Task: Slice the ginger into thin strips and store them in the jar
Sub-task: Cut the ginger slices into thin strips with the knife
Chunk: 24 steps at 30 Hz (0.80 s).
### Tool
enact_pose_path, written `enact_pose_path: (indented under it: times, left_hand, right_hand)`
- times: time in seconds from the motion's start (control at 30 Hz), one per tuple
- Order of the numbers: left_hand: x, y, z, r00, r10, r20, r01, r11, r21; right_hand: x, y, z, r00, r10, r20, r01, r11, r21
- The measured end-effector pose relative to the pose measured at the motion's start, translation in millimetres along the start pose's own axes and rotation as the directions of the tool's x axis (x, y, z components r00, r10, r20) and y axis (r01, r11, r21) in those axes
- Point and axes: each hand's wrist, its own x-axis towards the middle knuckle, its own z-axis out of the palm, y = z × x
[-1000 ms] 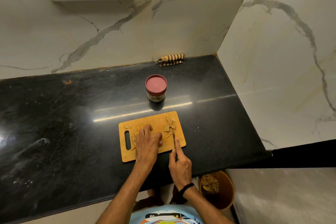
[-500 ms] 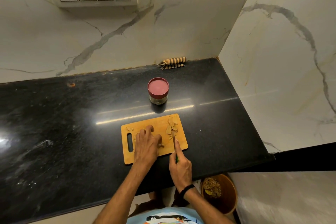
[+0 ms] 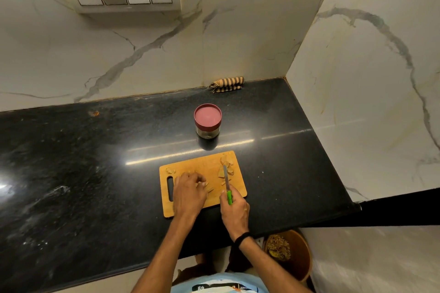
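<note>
left hand (image 3: 189, 194) fingers curled in, pinning ginger (image 3: 209, 188) | right hand (image 3: 235, 211) gripping knife (image 3: 226, 179)

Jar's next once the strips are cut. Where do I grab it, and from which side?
Grip the jar by its short glass body below the red lid, coming in from the near side, over the cutting board. It stands upright, lid on, with bare counter on either side, so the round wall can likely be wrapped.

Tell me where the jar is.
Head view, centre: the jar stands on the counter, lid on, just beyond the board and in front of the striped cloth by the wall.
</note>
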Motion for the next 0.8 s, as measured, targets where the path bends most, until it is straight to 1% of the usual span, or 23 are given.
enact_pose_path:
  times: [0.07, 0.17, 0.27, 0.33, 0.4, 0.43, 0.5, 0.53, 0.57, 0.63, 0.67, 0.73, 0.8]
  left_hand:
    - [0, -2, 3, 0.995, 0.098, -0.003, -0.096, 0.982, 0.161]
    - [-1, -1, 9, 0.980, 0.189, 0.065, -0.200, 0.926, 0.320]
    - [-2, 2, 13, 0.976, 0.189, 0.105, -0.215, 0.891, 0.399]
    - [-1, 2, 14, 0.983, 0.159, 0.089, -0.181, 0.902, 0.391]
    - [-1, 0, 15, 0.989, 0.116, 0.090, -0.139, 0.934, 0.329]
    - [-1, -1, 14, 0.992, 0.097, 0.085, -0.116, 0.958, 0.261]
    - [-2, 0, 9, 0.996, 0.030, 0.079, -0.032, 0.999, 0.023]
    - [-2, 0, 7, 0.995, -0.011, 0.101, 0.021, 0.994, -0.106]
    - [-2, 0, 5, 0.989, -0.045, 0.143, 0.075, 0.975, -0.210]
    - [-1, -3, 3, 0.977, -0.065, 0.201, 0.134, 0.925, -0.355]
    - [-1, -5, 1, 0.975, -0.060, 0.216, 0.148, 0.894, -0.423]
    - [-2, -2, -6, 0.961, -0.060, 0.268, 0.201, 0.820, -0.536]
    - [-3, 1, -12, 0.946, -0.084, 0.314, 0.264, 0.763, -0.590]
  right_hand:
    - [0, -1, 0, 1.000, 0.001, -0.010, -0.001, 1.000, 0.002]
    - [-3, -2, -1, 1.000, -0.002, -0.011, 0.002, 1.000, 0.000]
    - [-3, 1, -1, 1.000, 0.010, -0.008, -0.010, 1.000, -0.007]
    - [-4, 1, -1, 1.000, 0.015, -0.014, -0.016, 1.000, -0.012]
    - [-4, 1, -1, 1.000, 0.017, -0.010, -0.017, 1.000, -0.006]
    - [-2, -1, -1, 1.000, 0.021, 0.000, -0.021, 1.000, 0.004]
    - [1, -5, -1, 0.998, 0.037, 0.041, -0.039, 0.998, 0.052]
    - [3, -7, -2, 0.994, 0.072, 0.079, -0.081, 0.990, 0.114]
    - [5, -10, -3, 0.982, 0.135, 0.133, -0.161, 0.966, 0.204]
    - [8, -17, -5, 0.924, 0.258, 0.281, -0.356, 0.850, 0.388]
    - [9, -21, -6, 0.899, 0.285, 0.334, -0.416, 0.796, 0.440]
    - [11, -26, -7, 0.872, 0.296, 0.390, -0.467, 0.741, 0.481]
    - [13, -28, -6, 0.862, 0.300, 0.409, -0.485, 0.724, 0.492]
